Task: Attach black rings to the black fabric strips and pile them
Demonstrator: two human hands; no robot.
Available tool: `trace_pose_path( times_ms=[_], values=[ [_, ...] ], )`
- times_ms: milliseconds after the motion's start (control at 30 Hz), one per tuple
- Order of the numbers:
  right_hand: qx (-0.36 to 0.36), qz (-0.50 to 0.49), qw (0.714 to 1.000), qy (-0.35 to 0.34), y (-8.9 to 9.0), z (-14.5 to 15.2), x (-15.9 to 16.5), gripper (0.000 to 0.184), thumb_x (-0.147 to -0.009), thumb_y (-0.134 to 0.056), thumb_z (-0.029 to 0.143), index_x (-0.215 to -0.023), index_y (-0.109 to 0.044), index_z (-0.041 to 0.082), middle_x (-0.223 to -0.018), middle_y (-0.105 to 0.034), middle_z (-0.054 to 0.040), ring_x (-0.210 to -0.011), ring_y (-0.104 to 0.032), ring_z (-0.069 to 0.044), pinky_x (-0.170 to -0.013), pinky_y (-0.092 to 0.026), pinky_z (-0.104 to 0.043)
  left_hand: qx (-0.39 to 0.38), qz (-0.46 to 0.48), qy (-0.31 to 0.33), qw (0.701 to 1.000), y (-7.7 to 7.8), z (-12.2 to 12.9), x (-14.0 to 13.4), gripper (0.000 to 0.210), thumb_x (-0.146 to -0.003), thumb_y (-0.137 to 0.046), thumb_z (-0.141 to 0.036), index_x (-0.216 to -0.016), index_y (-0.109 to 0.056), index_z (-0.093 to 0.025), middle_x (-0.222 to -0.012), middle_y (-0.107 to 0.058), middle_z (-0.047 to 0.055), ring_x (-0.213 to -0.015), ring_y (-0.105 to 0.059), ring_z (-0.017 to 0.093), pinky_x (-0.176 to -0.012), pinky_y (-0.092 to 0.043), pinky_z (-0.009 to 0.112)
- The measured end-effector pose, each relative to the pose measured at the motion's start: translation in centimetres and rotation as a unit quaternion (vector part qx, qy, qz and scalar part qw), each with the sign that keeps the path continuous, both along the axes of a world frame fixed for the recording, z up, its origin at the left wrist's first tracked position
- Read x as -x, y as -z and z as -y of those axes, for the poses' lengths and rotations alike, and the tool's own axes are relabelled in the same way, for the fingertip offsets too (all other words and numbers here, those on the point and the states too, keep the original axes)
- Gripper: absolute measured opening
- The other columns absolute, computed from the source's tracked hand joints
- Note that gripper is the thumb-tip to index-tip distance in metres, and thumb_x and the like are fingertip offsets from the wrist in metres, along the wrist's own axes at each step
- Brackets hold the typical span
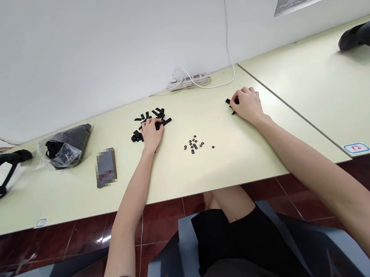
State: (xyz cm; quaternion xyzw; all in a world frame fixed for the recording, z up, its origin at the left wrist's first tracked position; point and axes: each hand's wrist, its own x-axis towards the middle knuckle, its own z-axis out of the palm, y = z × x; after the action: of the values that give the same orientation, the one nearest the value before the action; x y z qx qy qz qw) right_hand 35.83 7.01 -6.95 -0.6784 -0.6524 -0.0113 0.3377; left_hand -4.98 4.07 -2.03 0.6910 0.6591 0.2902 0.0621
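My left hand (pixel 152 133) rests on a loose pile of short black strips (pixel 159 113), its fingers curled over some of them. One strip sticks out past the thumb side of that hand. Farther right, my right hand (pixel 247 103) is closed at the fingertips around a black strip (pixel 228 101), close to the table surface. The right fingers partly hide the black pieces under them. Between the hands and nearer to me lies a scatter of small black rings (pixel 194 145), with a single ring (pixel 213 147) a little apart to the right.
A pixelated grey item (pixel 106 168) lies left of my left arm. Beyond it are a clear plastic bag with black contents (pixel 66 147) and a black strap-like frame (pixel 1 176). A power strip (pixel 189 81) with white cable sits by the wall. Another black device (pixel 364 35) stands far right.
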Motion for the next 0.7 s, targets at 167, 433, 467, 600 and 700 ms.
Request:
trace_pose_path(
  times_ms=[167, 433, 467, 600, 700],
  values=[
    [-0.04, -0.001, 0.999, 0.004, -0.3, 0.0, 0.0, 0.022, -0.109, -0.05, 0.03, -0.101, -0.069, 0.019, -0.125, -0.074, -0.0268, -0.132, -0.058, -0.047, -0.116, -0.044, -0.071, -0.01, -0.009, -0.006, 1.0, -0.1, -0.2, 0.2, 0.004, -0.101, -0.068, -0.023, -0.1, -0.068, -0.027, -0.136, -0.074, 0.015, -0.14, -0.055, 0.044, -0.12, -0.042, 0.062],
    [-0.053, -0.024, 0.998, -0.01, -1.1, 0.5, 0.6, 0.023, -0.109, -0.048, 0.028, -0.106, -0.07, 0.021, -0.127, -0.074, -0.0256, -0.136, -0.06, -0.047, -0.12, -0.042, -0.071, -0.026, 0.035, 0.007, 0.999, 0.3, -1.2, 0.9, 0.006, -0.102, -0.068, -0.026, -0.096, -0.069, -0.026, -0.132, -0.075, 0.013, -0.132, -0.06, 0.039, -0.122, -0.043, 0.057],
    [-0.054, -0.027, 0.998, -0.012, -1.2, 0.6, 0.7, 0.023, -0.109, -0.048, 0.027, -0.106, -0.07, 0.021, -0.127, -0.075, -0.0254, -0.136, -0.06, -0.047, -0.121, -0.042, -0.071, -0.026, 0.04, 0.011, 0.999, 0.3, -1.3, 1.0, 0.006, -0.103, -0.068, -0.026, -0.097, -0.069, -0.026, -0.132, -0.075, 0.014, -0.132, -0.061, 0.038, -0.122, -0.043, 0.055],
    [-0.06, -0.044, 0.997, -0.03, -1.8, 0.9, 1.0, 0.024, -0.11, -0.048, 0.027, -0.107, -0.071, 0.022, -0.127, -0.075, -0.0243, -0.137, -0.06, -0.047, -0.121, -0.042, -0.071, -0.04, 0.077, 0.026, 0.996, 0.3, -1.8, 1.1, 0.007, -0.105, -0.063, -0.023, -0.099, -0.066, -0.026, -0.125, -0.079, 0.012, -0.127, -0.066, 0.033, -0.122, -0.045, 0.05],
    [-0.068, -0.056, 0.995, -0.038, -2.1, 1.1, 1.2, 0.025, -0.111, -0.048, 0.029, -0.105, -0.071, 0.023, -0.125, -0.076, -0.0228, -0.137, -0.061, -0.046, -0.121, -0.043, -0.072, -0.056, 0.112, 0.024, 0.992, 0.3, -1.8, 1.1, 0.005, -0.105, -0.061, -0.023, -0.102, -0.064, -0.026, -0.124, -0.08, 0.01, -0.124, -0.068, 0.031, -0.119, -0.048, 0.048]
  ],
)
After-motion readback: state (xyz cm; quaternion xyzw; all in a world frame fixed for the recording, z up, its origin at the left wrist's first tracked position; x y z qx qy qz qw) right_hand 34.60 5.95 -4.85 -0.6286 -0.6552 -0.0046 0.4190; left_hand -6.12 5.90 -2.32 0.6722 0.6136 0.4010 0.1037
